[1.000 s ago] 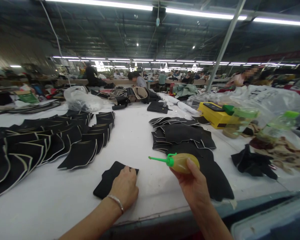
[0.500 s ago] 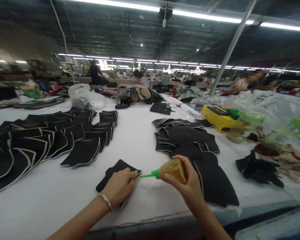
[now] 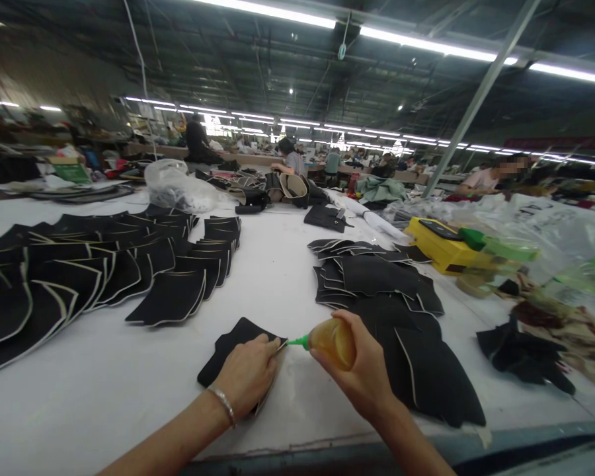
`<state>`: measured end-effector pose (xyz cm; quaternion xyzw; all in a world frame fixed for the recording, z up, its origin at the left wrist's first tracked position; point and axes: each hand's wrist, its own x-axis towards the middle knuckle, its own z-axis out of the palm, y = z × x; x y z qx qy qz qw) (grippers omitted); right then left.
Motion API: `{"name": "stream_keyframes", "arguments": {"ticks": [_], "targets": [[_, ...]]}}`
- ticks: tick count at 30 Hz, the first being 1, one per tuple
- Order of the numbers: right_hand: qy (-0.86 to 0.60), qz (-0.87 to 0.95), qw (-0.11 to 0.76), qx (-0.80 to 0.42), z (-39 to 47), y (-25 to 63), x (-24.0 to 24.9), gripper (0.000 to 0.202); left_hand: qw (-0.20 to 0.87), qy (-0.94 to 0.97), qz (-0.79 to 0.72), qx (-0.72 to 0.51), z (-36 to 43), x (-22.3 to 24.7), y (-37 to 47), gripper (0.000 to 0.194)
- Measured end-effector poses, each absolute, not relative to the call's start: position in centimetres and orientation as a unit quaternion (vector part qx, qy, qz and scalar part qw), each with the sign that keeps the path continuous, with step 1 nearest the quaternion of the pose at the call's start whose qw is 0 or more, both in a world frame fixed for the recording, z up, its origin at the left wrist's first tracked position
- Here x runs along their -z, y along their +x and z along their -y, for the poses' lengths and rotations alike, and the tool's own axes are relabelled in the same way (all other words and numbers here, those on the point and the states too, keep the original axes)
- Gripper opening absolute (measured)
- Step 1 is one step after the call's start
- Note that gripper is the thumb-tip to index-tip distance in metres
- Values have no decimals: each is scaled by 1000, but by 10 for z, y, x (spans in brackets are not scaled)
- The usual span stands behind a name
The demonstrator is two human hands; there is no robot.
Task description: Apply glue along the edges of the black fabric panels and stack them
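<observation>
My right hand [image 3: 359,370] is wrapped round a squeeze bottle [image 3: 331,342] of amber liquid. The bottle is tilted left, its thin green nozzle reaching the right corner of a black panel [image 3: 238,336] with a pale edge, leather-like in look. My left hand [image 3: 250,373] is closed over that panel, its fingers bunched at the right edge beside the nozzle tip. The hand covers much of the panel, and the thumb is mostly hidden.
Rows of overlapping black panels [image 3: 168,297] lie to the left. A stack of black panels [image 3: 381,274] is at the right, near a yellow box [image 3: 443,244], clear plastic sheeting [image 3: 565,225] and scraps [image 3: 525,350]. The table's front edge [image 3: 337,446] runs close below my hands.
The bottle has come nearer the panel, so its nozzle now meets the corner by my left fingertips. My left hand stays on the panel. The whole view has shifted slightly.
</observation>
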<state>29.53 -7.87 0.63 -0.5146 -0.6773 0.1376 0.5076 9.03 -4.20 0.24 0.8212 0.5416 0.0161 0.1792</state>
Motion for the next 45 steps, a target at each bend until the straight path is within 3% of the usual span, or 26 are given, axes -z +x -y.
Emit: {"name": "stream_keyframes", "arguments": {"ticks": [12, 18, 22, 28, 33, 45], "targets": [[-557, 664, 476, -148, 77, 293, -14, 46, 210, 825, -523, -39, 40, 3, 81, 46], [-553, 638, 474, -247, 77, 295, -12, 46, 208, 831, -515, -29, 41, 3, 80, 47], [-558, 619, 501, -233, 74, 298, -9, 47, 210, 833, -511, -27, 41, 3, 79, 47], [-528, 627, 483, -306, 77, 300, -8, 44, 215, 832, -510, -36, 41, 6, 78, 48], [-547, 614, 492, -287, 78, 300, -6, 47, 218, 833, -507, -29, 40, 5, 75, 48], [-517, 615, 470, -367, 89, 294, -3, 47, 237, 833, -499, -24, 40, 2, 73, 49]]}}
